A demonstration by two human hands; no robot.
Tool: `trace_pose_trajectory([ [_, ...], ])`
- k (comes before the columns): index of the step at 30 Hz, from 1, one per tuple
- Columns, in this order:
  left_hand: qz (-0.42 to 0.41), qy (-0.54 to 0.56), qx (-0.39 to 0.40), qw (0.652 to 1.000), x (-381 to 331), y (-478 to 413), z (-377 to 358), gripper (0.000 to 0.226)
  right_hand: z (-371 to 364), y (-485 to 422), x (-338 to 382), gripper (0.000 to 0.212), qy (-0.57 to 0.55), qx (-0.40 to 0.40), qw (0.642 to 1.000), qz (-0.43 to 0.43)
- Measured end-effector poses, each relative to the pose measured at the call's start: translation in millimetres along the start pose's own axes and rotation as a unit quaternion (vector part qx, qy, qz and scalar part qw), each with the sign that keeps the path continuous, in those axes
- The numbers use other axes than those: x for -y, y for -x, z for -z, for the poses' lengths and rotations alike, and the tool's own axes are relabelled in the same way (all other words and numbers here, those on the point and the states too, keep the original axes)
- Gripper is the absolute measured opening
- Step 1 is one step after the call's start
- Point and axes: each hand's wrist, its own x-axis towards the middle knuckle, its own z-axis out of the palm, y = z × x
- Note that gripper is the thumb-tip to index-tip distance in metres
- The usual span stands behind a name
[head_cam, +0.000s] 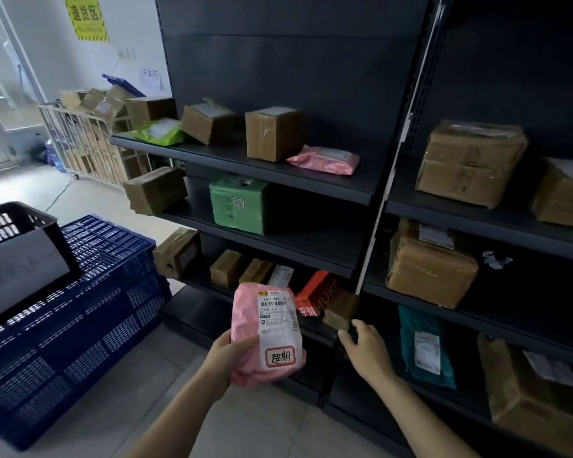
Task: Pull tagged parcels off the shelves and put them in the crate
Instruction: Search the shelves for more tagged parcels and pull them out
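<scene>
left hand (233, 356) grips the soft pink plastic mailer parcel (266, 328), red-bordered tag (280, 357) up, before the dark metal shelves (311, 181), right hand (366, 350) spread empty: swing it left over the black plastic crate (30, 269), release low.

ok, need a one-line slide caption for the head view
Left hand grips a tagged pink parcel; right hand open by the shelves, crates to the left.

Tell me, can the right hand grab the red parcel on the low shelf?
Probably yes. The right hand is empty with open fingers, just in front of the low shelf, and the red parcel lies near the front with nothing covering it.
</scene>
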Motion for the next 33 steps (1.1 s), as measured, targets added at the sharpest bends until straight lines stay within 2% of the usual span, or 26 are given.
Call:
trace_pose_trajectory([
  [7,0.016,0.004,0.038,0.999,-10,-68,10,0.038,-26,-48,-14,0.054,-0.001,0.021,0.997,-0.077],
  [13,0.020,0.008,0.070,0.997,9,-157,14,0.043,-69,-115,-40,0.054,0.003,0.034,0.988,-0.153],
  [18,0.012,0.013,0.095,0.995,33,-216,17,0.065,-106,-161,-76,0.051,0.001,0.033,0.978,-0.207],
  [23,0.019,-0.012,0.116,0.993,53,-278,22,0.064,-140,-204,-101,0.048,0.014,-0.031,0.973,-0.228],
  [30,-0.041,-0.050,0.115,0.991,95,-393,22,0.020,-203,-285,-127,0.080,0.063,-0.135,0.957,-0.250],
  [33,-0.078,-0.036,0.150,0.985,112,-428,17,0.019,-229,-306,-143,0.096,0.133,-0.151,0.943,-0.267],
])
